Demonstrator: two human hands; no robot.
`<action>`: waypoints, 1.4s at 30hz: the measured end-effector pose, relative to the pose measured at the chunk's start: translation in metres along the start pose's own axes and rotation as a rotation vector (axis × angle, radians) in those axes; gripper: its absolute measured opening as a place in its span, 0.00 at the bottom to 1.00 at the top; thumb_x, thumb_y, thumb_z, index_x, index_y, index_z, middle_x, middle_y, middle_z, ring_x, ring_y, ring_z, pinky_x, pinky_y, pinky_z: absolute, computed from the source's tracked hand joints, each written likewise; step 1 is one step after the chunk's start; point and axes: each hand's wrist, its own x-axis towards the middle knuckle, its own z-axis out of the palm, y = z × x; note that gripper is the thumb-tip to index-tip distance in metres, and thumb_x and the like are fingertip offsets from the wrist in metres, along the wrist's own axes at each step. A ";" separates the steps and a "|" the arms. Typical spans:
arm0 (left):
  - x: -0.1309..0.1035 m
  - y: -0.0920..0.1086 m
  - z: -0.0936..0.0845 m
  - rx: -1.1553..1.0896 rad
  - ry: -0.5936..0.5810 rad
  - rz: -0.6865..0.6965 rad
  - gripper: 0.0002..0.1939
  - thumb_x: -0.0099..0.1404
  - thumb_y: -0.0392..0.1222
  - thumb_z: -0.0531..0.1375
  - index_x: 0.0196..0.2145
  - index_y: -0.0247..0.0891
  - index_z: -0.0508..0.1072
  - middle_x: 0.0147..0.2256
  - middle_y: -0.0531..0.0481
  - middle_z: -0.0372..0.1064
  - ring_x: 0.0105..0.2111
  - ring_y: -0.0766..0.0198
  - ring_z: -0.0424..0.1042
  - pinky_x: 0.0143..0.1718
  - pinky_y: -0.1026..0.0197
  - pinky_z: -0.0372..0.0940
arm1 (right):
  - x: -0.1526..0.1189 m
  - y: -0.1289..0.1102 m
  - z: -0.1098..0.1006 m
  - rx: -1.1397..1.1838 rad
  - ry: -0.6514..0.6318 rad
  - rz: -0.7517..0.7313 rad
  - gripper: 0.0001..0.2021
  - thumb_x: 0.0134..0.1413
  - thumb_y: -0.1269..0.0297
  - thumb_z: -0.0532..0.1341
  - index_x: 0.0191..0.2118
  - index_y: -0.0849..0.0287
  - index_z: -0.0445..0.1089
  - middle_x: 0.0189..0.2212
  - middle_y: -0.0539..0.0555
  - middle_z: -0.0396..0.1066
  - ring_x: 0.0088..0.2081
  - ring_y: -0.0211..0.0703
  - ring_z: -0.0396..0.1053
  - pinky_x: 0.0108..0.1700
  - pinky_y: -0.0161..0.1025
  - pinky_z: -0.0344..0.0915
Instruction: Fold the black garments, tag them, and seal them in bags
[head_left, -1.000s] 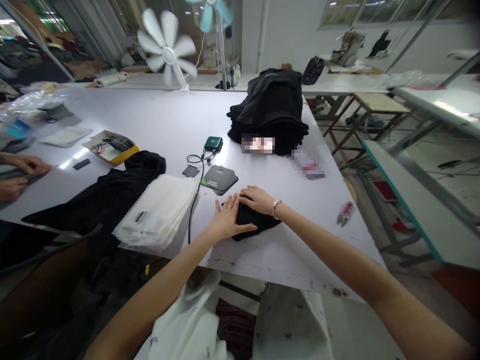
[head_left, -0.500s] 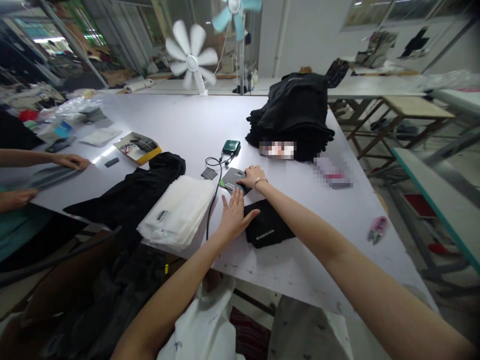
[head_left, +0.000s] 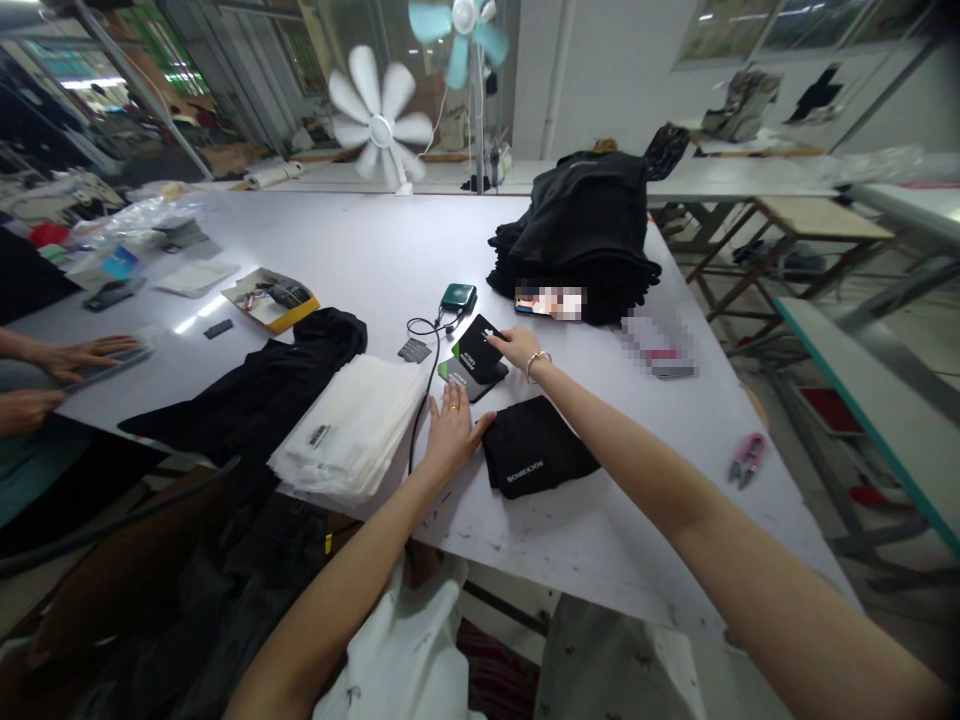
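1. Head view: the person's right hand (head_left: 519, 345) grips a black card (head_left: 478, 342) by its edge, thumb and fingers closed on it; the card is tilted, with white print and a green corner showing.
2. The card stack (head_left: 471, 378) lies on the white table (head_left: 337, 240), just below the held card, which partly overlaps it in view.
3. The left hand (head_left: 448, 438) is open, palm down, fingers spread, its fingertips at the near edge of the card stack and its thumb pointing toward the folded black cloth (head_left: 538, 445).
4. That cloth lies flat on the table, to the right of the left hand and below the right wrist, with pale lettering near its lower edge.
5. A black cable (head_left: 413, 450) runs between the left hand and a pile of white packets (head_left: 349, 425); beyond the cards sits a small green device (head_left: 458, 297).
6. Left of the packets a loose black garment (head_left: 247, 375) is spread, and a yellow-edged box (head_left: 271, 300) lies beyond it.
7. A tall heap of black cloth (head_left: 577, 230) stands toward the far right of the table; pink-handled snips (head_left: 747, 460) lie near the right edge.
8. At far left, a co-worker's hand (head_left: 94, 358) rests on a flat packet.
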 end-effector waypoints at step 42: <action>-0.050 0.114 -0.036 -0.123 -0.155 0.750 0.34 0.62 0.58 0.43 0.59 0.33 0.46 0.61 0.41 0.36 0.61 0.53 0.32 0.58 0.46 0.40 | -0.237 0.080 -0.086 0.072 -0.185 0.078 0.31 0.49 0.61 0.55 0.59 0.59 0.47 0.25 0.49 0.65 0.25 0.40 0.64 0.29 0.37 0.62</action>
